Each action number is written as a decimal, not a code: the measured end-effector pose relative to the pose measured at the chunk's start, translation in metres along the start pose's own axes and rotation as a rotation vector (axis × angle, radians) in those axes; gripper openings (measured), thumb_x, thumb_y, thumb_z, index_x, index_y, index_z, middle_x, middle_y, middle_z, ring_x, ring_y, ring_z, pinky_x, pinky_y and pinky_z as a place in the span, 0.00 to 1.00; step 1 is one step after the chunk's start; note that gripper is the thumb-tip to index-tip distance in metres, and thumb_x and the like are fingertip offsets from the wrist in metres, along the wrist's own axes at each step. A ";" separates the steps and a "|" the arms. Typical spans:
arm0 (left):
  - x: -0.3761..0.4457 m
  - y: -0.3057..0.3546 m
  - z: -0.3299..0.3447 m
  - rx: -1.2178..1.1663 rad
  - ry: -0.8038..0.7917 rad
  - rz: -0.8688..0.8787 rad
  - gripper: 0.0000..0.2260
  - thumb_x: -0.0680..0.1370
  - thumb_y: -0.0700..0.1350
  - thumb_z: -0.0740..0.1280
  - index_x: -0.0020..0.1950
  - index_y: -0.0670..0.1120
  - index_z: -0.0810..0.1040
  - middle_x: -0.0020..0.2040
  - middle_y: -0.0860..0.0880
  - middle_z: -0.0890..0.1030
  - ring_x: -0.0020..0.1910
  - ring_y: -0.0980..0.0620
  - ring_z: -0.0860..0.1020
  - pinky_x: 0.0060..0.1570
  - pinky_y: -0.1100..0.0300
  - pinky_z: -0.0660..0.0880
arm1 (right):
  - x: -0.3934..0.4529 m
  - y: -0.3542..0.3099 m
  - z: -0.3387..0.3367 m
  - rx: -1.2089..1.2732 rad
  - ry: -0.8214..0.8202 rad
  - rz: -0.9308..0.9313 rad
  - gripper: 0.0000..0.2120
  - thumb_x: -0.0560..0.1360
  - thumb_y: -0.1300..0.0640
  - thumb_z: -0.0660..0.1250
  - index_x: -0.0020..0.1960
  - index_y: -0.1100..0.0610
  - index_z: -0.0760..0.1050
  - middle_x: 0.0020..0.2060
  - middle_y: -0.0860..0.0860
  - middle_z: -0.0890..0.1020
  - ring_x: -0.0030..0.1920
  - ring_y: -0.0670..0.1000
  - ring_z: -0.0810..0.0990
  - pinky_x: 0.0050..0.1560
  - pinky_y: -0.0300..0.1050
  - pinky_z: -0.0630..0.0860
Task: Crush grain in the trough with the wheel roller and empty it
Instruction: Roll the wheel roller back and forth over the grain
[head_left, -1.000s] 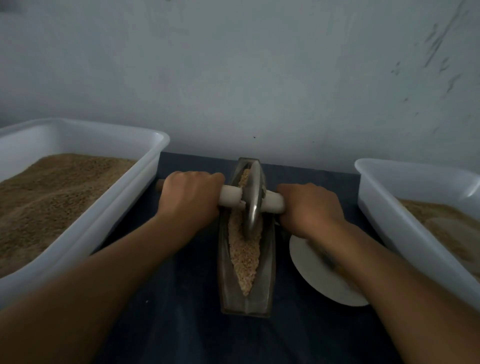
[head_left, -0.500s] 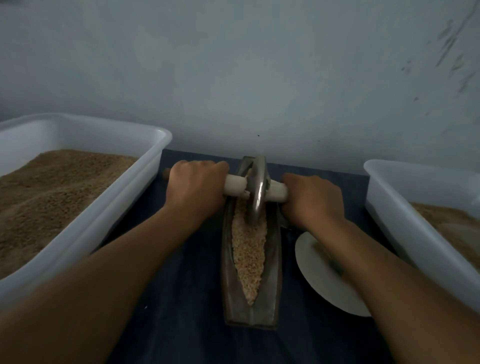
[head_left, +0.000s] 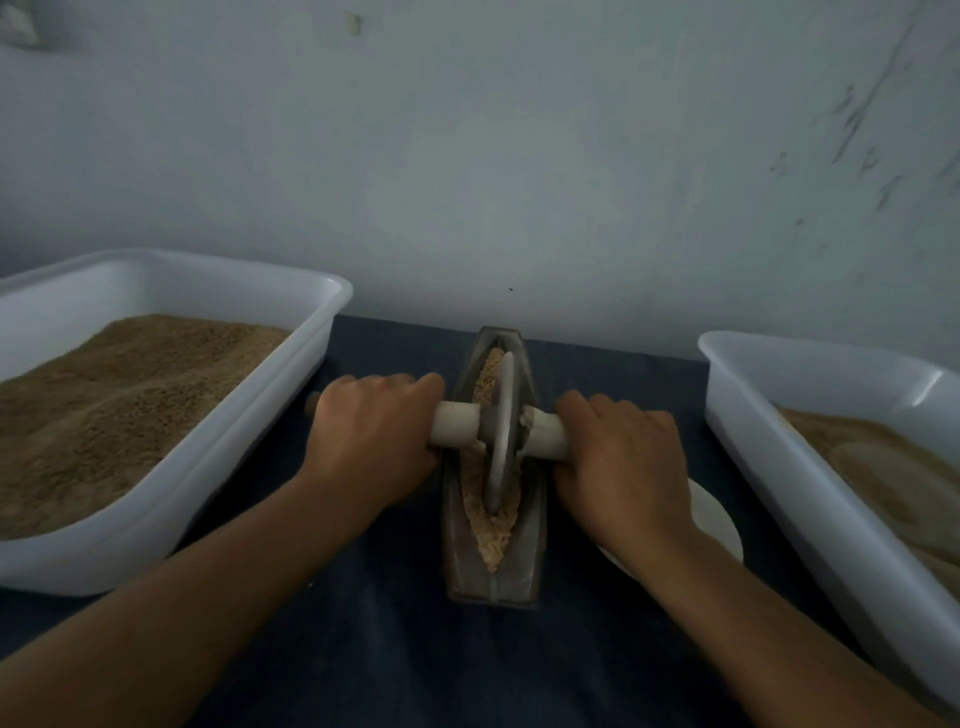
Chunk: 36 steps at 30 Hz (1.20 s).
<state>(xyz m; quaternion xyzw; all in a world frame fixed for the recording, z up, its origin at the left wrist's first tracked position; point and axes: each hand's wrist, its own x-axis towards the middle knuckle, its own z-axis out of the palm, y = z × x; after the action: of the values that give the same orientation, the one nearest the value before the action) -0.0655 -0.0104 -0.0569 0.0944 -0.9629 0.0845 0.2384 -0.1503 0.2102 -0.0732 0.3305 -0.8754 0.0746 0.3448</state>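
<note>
A narrow boat-shaped metal trough lies lengthwise on the dark cloth, with pale grain along its groove. The metal wheel roller stands upright in the middle of the groove on a pale wooden axle. My left hand grips the axle's left handle. My right hand grips the right handle. Grain shows both in front of and behind the wheel.
A large white tub heaped with brown grain stands at the left. A second white tub with finer meal stands at the right. A white plate lies partly under my right wrist. A pale wall rises close behind.
The wheel rolled from the middle to the far end of the trough, then back toward me to the middle. Both hands kept their grip on the handles.
</note>
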 end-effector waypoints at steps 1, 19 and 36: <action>-0.005 0.001 -0.004 -0.002 -0.007 0.004 0.16 0.74 0.57 0.69 0.47 0.56 0.63 0.43 0.55 0.77 0.41 0.53 0.78 0.39 0.56 0.66 | -0.005 -0.001 -0.004 0.007 0.004 -0.007 0.12 0.68 0.53 0.75 0.47 0.50 0.73 0.37 0.46 0.75 0.35 0.51 0.72 0.40 0.47 0.58; 0.015 0.000 0.001 0.010 -0.091 -0.029 0.13 0.75 0.55 0.70 0.47 0.56 0.65 0.43 0.55 0.77 0.38 0.52 0.74 0.36 0.56 0.67 | 0.024 0.008 0.011 -0.087 -0.202 0.011 0.15 0.69 0.49 0.72 0.41 0.46 0.64 0.30 0.44 0.69 0.31 0.52 0.71 0.31 0.45 0.50; 0.074 -0.001 0.024 0.104 -0.024 0.022 0.07 0.75 0.52 0.69 0.52 0.55 0.75 0.44 0.51 0.81 0.43 0.49 0.80 0.38 0.54 0.64 | 0.096 0.036 0.041 0.070 -0.758 0.162 0.12 0.68 0.43 0.70 0.46 0.49 0.79 0.40 0.46 0.80 0.38 0.48 0.78 0.35 0.44 0.71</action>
<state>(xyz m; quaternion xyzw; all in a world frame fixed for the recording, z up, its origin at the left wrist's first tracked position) -0.1401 -0.0269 -0.0429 0.0971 -0.9609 0.1359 0.2209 -0.2480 0.1727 -0.0384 0.2760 -0.9609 0.0040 -0.0217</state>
